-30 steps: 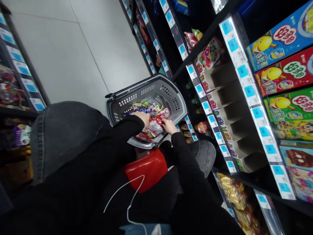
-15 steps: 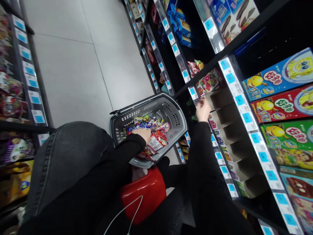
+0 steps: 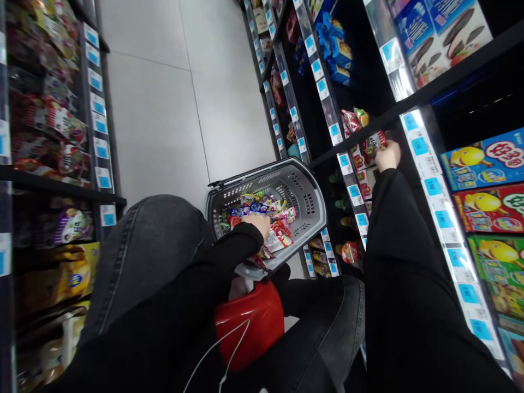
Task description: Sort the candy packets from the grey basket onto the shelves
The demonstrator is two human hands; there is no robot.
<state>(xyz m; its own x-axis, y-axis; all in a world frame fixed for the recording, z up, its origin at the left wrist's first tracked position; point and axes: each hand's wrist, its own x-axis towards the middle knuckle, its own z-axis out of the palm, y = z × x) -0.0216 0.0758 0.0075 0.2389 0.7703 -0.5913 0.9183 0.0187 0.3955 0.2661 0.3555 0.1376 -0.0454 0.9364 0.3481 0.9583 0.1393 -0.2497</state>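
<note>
My left hand reaches into the grey plastic basket and rests among the small candy packets. Its fingertips are hidden by the hand and the packets. A red and white packet lies beside it. On the right, my right hand is inside the shelf, its fingers closed on the edge of a red candy packet in a display box. Part of that packet is covered by the fingers.
Shelves with blue-and-white price labels run along the right, with boxed snacks above. Bagged sweets fill the left shelves. Pale floor tiles lie between. A red bag-like object with a white cord sits below the basket.
My right hand has moved up and deeper into the shelf, from the display boxes' front edge to the red packet. My left hand stays in the basket. The view has shifted left.
</note>
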